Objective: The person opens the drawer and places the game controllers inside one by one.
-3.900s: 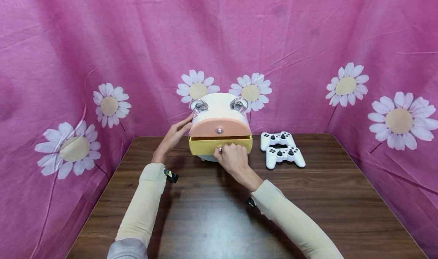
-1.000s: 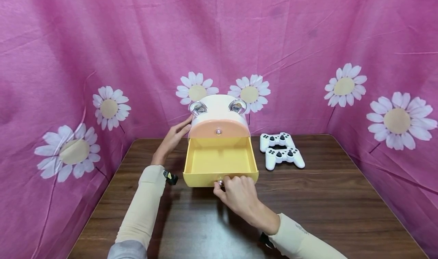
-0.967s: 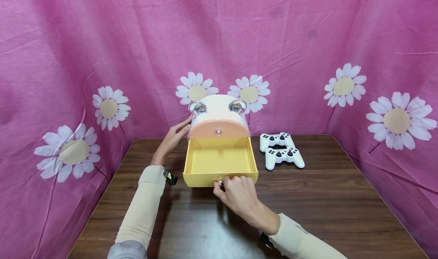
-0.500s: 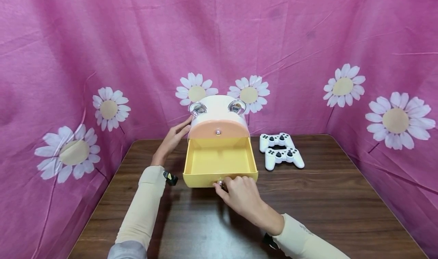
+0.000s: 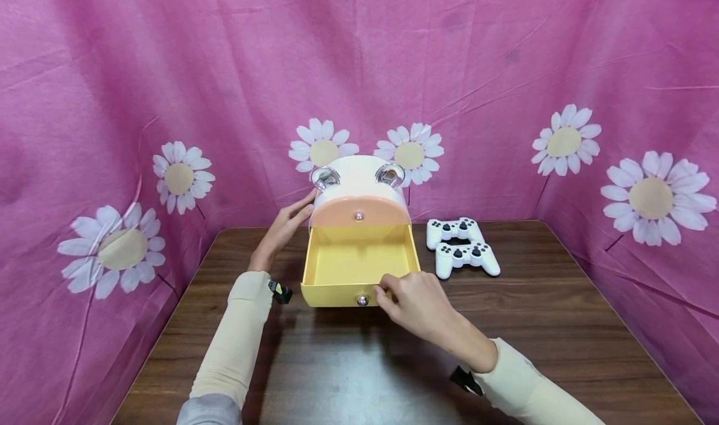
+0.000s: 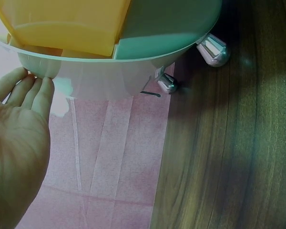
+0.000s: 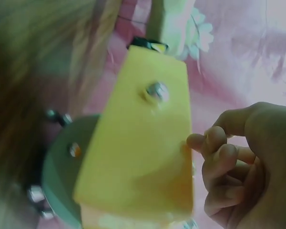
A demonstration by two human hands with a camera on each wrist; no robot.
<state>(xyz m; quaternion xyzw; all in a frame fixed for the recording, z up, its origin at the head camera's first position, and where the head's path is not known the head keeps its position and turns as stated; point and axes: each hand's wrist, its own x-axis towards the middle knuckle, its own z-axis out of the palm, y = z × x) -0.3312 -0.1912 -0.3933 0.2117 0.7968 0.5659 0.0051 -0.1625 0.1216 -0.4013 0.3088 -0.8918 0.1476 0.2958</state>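
A small white cabinet (image 5: 356,178) with two shiny round eyes stands at the table's back, its yellow drawer (image 5: 362,266) pulled far out with nothing inside. Above it, the orange drawer (image 5: 334,216) is closed; a green drawer (image 6: 171,28) below shows in the left wrist view. My left hand (image 5: 279,233) rests straight fingertips against the cabinet's left side. Off the silver knob (image 5: 362,301), my right hand (image 5: 420,301) hovers at the front panel's right part, fingers loosely curled around nothing. In the right wrist view, its fingertips overlap the yellow panel's edge.
Two white game controllers (image 5: 466,258) lie close together on the wooden table (image 5: 337,369), right of the cabinet. A pink curtain (image 5: 477,69) with printed daisies surrounds the table's back and sides.
The yellow drawer was drawn out toward me by its knob earlier. My right hand has since let go of the knob and shifted right. The left hand stays in place.
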